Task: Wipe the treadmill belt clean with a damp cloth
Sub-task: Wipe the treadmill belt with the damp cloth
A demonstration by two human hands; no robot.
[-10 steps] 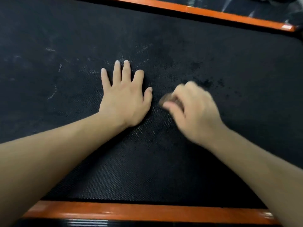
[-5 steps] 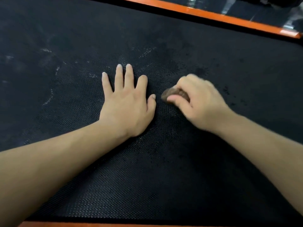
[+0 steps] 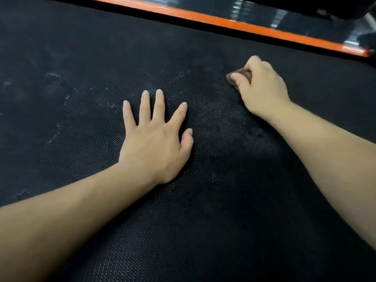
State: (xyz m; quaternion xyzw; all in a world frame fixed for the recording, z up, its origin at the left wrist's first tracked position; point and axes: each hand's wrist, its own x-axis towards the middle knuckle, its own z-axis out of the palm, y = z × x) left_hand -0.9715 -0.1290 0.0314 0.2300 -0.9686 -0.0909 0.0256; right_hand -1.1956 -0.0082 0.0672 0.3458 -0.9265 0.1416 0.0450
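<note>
On the left, the treadmill belt (image 3: 203,220) carries pale dusty streaks (image 3: 55,135) that I judge are not yet wiped. My left hand (image 3: 156,143) lies flat on the belt near the middle, fingers straight and spread, thumb drawn in beside the palm. Further right, the cloth (image 3: 239,75) is a small brownish wad pressed to the belt, pinched between the thumb and curled fingers of my right hand (image 3: 262,88) (most of it hides under the palm). I expect it to be soft, light and limp, dragging a little on the textured weave, so I'd grip it bunched, from above. The orange side rail (image 3: 244,27) runs beyond it.
</note>
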